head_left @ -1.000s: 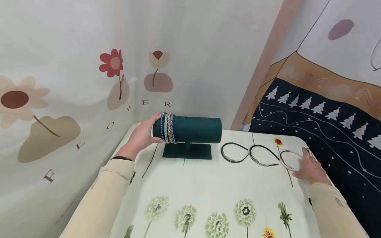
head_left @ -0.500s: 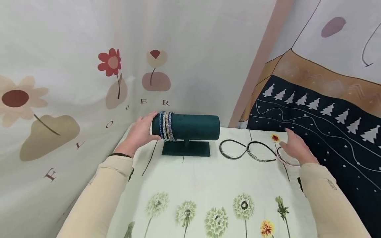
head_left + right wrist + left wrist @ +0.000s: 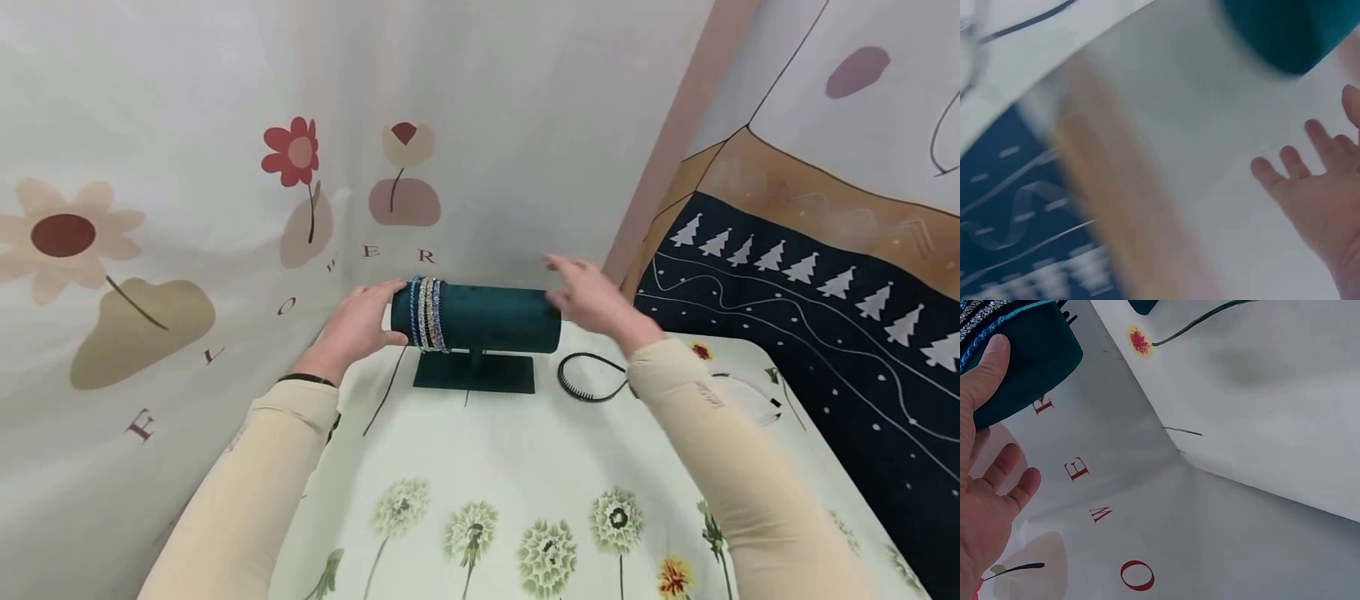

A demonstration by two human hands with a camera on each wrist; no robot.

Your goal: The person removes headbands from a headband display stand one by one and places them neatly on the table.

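Note:
A dark green velvet roll (image 3: 502, 318) on a flat-based display stand (image 3: 472, 373) stands at the back of the table. Several glittery blue and silver bands (image 3: 427, 315) circle its left part. My left hand (image 3: 356, 325) holds the roll's left end, thumb in front and fingers behind; the left wrist view shows the thumb (image 3: 994, 369) on the velvet and the outer fingers loose. Beside the roll's right end is my right hand (image 3: 596, 302), fingers spread and holding nothing. The right wrist view shows that hand (image 3: 1322, 187) apart from the roll (image 3: 1291, 31).
A black toothed headband (image 3: 591, 398) lies right of the stand. Farther right, a pale headband (image 3: 777, 403) shows partly, and my right sleeve (image 3: 712, 442) covers the space between. A printed curtain (image 3: 510, 150) hangs directly behind the table.
My right hand has left the headbands at the right, lifting and swinging left to the roll's right end. My left hand stays on the roll's left end.

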